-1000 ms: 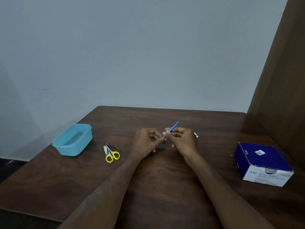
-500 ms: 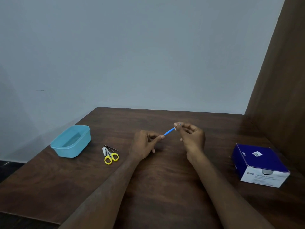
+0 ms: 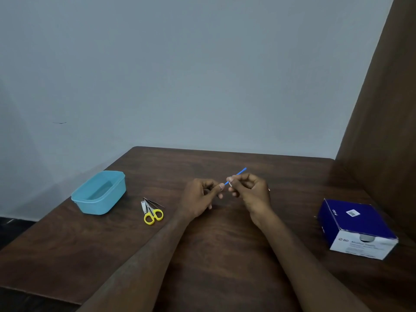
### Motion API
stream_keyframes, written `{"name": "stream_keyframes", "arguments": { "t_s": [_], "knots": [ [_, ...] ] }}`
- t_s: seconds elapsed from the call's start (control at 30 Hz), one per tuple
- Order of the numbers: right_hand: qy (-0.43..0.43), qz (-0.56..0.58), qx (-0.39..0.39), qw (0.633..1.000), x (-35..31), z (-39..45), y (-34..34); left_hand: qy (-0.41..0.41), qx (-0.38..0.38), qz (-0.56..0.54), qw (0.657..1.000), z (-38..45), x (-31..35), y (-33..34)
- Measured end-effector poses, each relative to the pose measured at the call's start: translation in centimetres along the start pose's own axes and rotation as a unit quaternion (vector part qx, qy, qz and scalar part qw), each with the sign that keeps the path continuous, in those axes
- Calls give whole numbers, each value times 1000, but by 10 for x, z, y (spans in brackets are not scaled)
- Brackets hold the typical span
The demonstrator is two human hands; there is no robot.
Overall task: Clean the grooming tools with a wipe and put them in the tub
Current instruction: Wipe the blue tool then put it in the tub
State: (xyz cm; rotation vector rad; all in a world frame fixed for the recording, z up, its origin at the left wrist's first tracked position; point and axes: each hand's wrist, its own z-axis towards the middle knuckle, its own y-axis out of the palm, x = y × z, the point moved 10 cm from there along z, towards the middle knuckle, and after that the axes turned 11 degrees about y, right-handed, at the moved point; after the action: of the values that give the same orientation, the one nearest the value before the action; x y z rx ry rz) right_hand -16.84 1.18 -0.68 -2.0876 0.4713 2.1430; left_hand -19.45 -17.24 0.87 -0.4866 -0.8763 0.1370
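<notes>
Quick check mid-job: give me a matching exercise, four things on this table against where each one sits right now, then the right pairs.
Things:
1. tub
2. yellow scissors
3. blue stick
4. wipe box

Places:
A. held between both hands, above the table's middle
B. far right of the table
C. far left of the table
D. flat on the table, between the tub and the left hand

Pairs: 1-C, 2-D, 3-A, 4-B
</notes>
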Motion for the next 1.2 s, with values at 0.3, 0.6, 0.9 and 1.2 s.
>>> {"name": "stream_keyframes", "arguments": {
  "t_s": [0.3,0.6,0.9,1.2],
  "knots": [
    [-6,14,35,999,-8,2,-18,-4,20,-48,999,2,-3,-2],
    [-87,-215,-34,972,-22,-16,10,-62,197,-226,952,-7,-22,-36],
    [-16,-25,-39,999,-1,-38,59,-53,166,-255,951,-8,-15,-35],
    [-38,-58,89,994,7,-55,37,4,165,59,985,-12,23,-130]
  ]
}}
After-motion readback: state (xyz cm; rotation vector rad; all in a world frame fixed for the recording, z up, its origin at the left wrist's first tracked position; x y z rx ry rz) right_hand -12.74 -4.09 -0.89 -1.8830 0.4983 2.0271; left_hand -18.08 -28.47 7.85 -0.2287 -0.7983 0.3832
